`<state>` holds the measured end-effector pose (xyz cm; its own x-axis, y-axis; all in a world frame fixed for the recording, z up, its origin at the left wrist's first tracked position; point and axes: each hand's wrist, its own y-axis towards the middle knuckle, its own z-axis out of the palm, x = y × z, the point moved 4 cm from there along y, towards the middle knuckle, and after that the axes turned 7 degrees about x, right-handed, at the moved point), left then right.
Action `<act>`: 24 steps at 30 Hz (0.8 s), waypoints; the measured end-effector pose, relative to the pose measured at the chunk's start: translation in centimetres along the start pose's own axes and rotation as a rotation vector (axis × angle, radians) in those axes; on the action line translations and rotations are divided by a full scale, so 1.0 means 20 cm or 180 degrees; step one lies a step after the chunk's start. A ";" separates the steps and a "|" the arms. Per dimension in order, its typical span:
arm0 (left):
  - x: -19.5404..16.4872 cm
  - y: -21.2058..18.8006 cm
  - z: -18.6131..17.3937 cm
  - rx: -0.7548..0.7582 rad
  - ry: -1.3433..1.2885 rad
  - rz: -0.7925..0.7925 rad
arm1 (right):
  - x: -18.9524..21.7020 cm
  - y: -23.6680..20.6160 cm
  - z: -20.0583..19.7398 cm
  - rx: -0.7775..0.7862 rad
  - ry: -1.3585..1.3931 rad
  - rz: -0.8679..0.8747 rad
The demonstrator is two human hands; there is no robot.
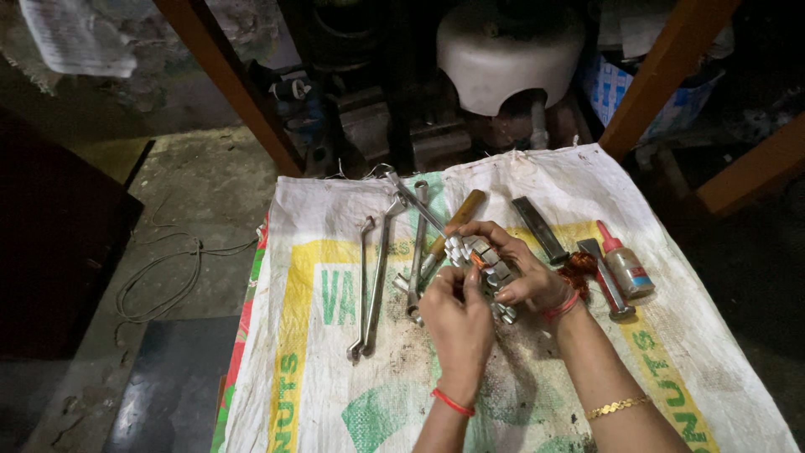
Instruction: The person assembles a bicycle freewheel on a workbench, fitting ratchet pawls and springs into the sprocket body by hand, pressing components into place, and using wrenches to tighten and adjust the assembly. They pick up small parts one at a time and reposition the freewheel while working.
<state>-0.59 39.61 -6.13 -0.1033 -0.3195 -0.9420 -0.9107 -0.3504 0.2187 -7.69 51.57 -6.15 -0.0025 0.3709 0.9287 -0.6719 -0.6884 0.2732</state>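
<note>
Holding a small white toothed part [480, 256] above the middle of the bench [537, 394], both hands together on it. Left hand [457, 315] pinching the near end with fingertips closed; right hand [511, 268] curled over the far side, fingers clamped on the part, an orange bit showing between them. Looks light and stiff, probably plastic with metal ends, ribbed enough not to slip, though thin teeth could snap under a hard squeeze; best gripped by the solid ends, not the ribs. Lying on the printed sack [319, 294] covering the bench: long spanners [373, 277] toward the left edge, a wooden-handled tool [459, 214] just behind the hands, a flat dark bar [541, 228] toward the far right corner, a small glue bottle [625, 264] and another tool [605, 277] near the right edge.
</note>
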 end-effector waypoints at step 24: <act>0.01 -0.05 -0.14 0.0427 -0.1332 -0.0306 | -0.07 -0.03 -0.08 0.0169 -0.0069 -0.0107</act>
<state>1.49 37.46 -5.89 -0.1434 0.1021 -0.9844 -0.9651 -0.2349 0.1162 -8.42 52.49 -7.98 0.0358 0.3813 0.9238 -0.6311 -0.7081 0.3168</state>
